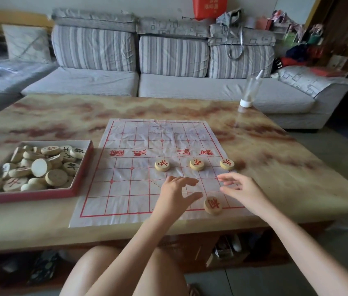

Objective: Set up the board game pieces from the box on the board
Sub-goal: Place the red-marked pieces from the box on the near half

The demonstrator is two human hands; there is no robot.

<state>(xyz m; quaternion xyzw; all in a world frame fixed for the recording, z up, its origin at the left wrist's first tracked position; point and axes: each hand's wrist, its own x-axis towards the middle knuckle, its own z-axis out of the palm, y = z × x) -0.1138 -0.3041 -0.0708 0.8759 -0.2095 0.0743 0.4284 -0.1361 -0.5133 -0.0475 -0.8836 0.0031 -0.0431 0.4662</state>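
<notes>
Near the board's (126,189) front edge, both hands hover empty, fingers spread. Left hand (175,194) and right hand (240,188) flank bare squares; a piece (213,205) lies just below between them.

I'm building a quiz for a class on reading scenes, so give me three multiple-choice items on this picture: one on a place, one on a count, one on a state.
1. Where does the red box of pieces stand?
A. left of the board
B. on the sofa
C. right of the board

2. How many pieces lie on the paper board?
A. two
B. four
C. seven

3. What is the left hand doing?
A. gripping a piece
B. reaching into the box
C. hovering open over the board

Answers:
1. A: the box sits on the table by the board's left edge.
2. B: three pieces in a row, plus one piece at the near edge.
3. C: its fingers are spread with nothing between them; the right hand is empty too.
</notes>
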